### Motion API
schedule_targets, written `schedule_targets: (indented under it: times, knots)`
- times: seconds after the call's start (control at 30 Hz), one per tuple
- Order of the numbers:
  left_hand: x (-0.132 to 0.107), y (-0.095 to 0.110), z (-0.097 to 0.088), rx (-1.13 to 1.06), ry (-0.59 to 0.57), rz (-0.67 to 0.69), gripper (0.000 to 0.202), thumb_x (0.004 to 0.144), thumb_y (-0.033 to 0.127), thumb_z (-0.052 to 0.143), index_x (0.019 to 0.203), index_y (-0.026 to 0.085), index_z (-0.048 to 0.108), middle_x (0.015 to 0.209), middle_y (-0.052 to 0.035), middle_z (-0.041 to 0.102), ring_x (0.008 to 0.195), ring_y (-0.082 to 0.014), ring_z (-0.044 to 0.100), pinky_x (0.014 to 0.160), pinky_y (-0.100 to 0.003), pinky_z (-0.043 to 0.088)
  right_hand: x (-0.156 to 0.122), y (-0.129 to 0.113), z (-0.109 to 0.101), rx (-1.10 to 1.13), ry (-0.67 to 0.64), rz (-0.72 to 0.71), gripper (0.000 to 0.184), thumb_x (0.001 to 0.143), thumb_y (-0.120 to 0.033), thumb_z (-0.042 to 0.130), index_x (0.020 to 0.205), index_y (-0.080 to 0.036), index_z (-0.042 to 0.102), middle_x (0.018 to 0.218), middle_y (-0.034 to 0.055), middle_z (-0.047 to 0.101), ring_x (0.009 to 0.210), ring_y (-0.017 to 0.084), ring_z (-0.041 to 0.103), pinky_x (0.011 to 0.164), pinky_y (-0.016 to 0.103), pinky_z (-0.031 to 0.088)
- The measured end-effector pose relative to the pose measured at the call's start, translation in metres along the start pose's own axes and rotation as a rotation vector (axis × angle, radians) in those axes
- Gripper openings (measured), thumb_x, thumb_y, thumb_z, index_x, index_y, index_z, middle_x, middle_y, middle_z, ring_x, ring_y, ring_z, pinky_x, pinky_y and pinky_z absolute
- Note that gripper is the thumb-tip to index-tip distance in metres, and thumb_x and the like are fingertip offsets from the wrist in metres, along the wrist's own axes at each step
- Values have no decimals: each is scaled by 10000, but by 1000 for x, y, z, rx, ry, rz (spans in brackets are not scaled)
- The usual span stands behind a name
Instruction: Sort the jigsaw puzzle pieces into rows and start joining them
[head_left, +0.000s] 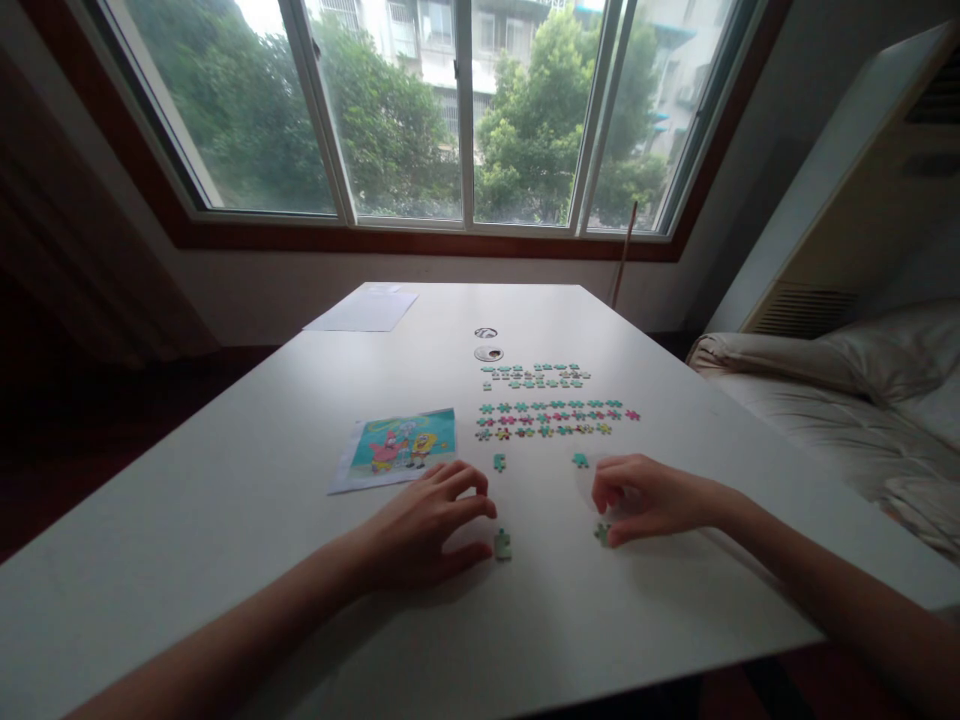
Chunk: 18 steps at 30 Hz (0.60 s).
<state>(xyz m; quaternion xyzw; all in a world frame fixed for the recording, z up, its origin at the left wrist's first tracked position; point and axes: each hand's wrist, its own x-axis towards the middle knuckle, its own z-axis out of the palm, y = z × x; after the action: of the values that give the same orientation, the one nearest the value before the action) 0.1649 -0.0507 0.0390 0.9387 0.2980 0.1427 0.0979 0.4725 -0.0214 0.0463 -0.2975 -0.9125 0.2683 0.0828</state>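
Observation:
My left hand [431,525] rests low over the white table, fingers apart, its thumb tip at the left edge of a green jigsaw piece [503,546]. My right hand [649,497] has its fingers curled, with thumb and fingertips at another greenish jigsaw piece [601,534], which the thumb partly covers. Farther from me, one teal jigsaw piece [499,462] lies beyond my left fingertips. A second teal jigsaw piece [580,460] sits just left of my right knuckles. These pieces lie apart from one another.
Rows of loose jigsaw pieces [551,408] spread across the table's middle. A printed cartoon picture [405,445] lies beyond my left hand. Two small round items [488,353] and a paper sheet [364,311] are farther back. A sofa [810,400] stands at right, beneath a window [465,120].

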Motion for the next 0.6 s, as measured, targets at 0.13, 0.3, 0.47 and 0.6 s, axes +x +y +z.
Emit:
schedule_targets:
  times: [0.13,0.3,0.47,0.6]
  knots:
    - [2,9,0,-36,-16,49,217,770,343,548,951,228,577,955,-63,538,890,-197,481,818,-352,387,0,-7,2,-13,-74,-38,279,656,-413,658,764,-165,589,723,13,530,652,103,463,566,203,362]
    - [2,8,5,-35,-16,56,186,785,324,528,937,231,582,945,-55,549,889,-195,482,807,-354,389,1,-6,3,0,-95,-44,232,685,-375,641,782,-170,591,748,19,537,675,107,478,598,209,378]
    - [2,8,5,-24,-27,59,177,791,316,519,932,228,579,939,-53,557,898,-196,481,818,-357,382,1,-5,3,-8,-107,-48,230,686,-369,645,783,-168,590,762,19,544,699,110,489,627,213,389]
    - [2,8,3,-33,-42,58,218,799,341,507,969,219,566,947,-64,565,904,-202,483,823,-362,387,1,-6,2,8,-108,-53,244,684,-382,644,785,-166,593,754,19,543,681,105,486,608,207,391]
